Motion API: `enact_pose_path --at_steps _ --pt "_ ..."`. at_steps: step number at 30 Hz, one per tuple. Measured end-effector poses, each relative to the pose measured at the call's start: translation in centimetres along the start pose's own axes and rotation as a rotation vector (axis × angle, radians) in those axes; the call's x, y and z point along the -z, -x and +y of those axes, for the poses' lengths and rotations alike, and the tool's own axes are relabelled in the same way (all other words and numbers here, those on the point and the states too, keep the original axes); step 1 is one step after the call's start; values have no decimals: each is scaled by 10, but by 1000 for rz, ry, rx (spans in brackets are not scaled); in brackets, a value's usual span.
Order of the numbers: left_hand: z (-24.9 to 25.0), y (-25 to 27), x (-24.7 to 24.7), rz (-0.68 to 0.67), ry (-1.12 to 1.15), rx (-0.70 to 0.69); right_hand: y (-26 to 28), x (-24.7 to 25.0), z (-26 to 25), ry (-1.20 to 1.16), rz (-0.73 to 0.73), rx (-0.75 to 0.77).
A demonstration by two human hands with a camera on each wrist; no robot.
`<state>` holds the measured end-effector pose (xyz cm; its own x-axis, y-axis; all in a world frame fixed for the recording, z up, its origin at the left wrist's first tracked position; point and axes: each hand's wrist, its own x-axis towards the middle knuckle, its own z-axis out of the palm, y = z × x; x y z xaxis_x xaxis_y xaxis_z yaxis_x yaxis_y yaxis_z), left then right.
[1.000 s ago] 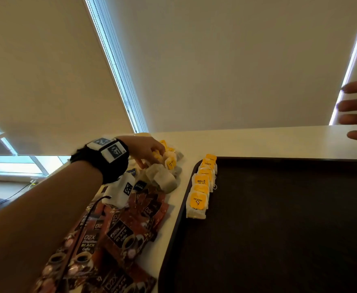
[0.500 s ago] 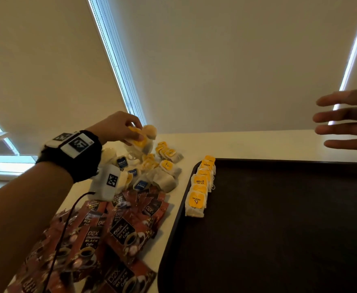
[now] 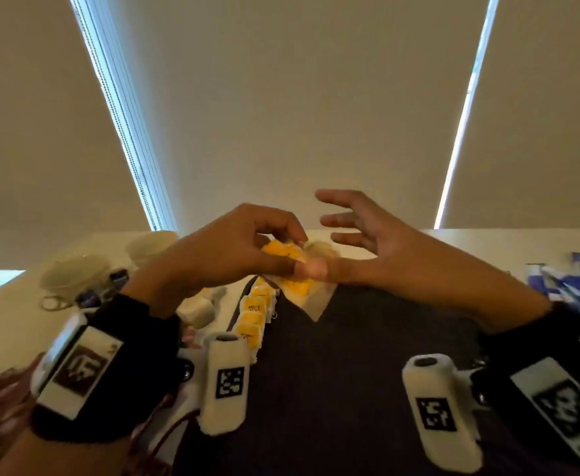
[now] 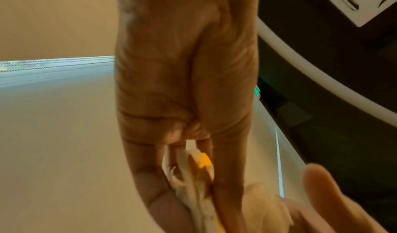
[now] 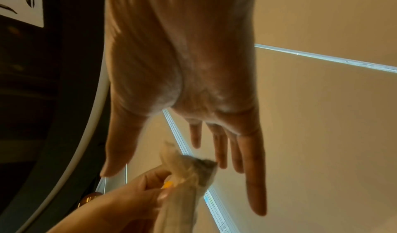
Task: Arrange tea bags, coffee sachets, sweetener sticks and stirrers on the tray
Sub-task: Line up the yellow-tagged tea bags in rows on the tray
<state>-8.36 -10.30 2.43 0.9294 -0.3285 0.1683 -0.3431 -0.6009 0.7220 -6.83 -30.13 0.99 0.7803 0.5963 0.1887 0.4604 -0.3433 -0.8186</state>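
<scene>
Your left hand (image 3: pixel 227 249) has a clenched grip on a small bunch of tea bags (image 3: pixel 283 254), mid-frame above the tray (image 3: pixel 367 389). Your right hand (image 3: pixel 378 249), fingers spread and holding nothing, sits just right of them, so it's nearest for the handoff.

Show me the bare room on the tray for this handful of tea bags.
Free: the dark tray floor right of the tea bag row, which lines its left rim. Crowded: the counter left of the tray, with loose tea bags, and its right side, with blue sachets.
</scene>
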Motion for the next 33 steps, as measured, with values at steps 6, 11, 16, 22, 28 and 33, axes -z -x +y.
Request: enact_pose_path --at_steps 6,11,16,22,28,33 --pt "5 -8 -19 -37 16 -58 -1 -8 10 -76 -64 9" --pt "-1 -4 -22 -7 85 0 -4 -11 21 -318 -175 -124" --pt "-2 -6 -25 20 102 58 -6 -14 31 -403 -222 -175" --pt "-6 -4 -16 59 176 66 -9 -13 41 -507 -129 -213" --pt "-13 -11 -24 127 142 74 -10 -19 46 -653 -100 -271" --pt "-18 -15 -37 134 -23 25 -14 -23 49 -798 -10 -335"
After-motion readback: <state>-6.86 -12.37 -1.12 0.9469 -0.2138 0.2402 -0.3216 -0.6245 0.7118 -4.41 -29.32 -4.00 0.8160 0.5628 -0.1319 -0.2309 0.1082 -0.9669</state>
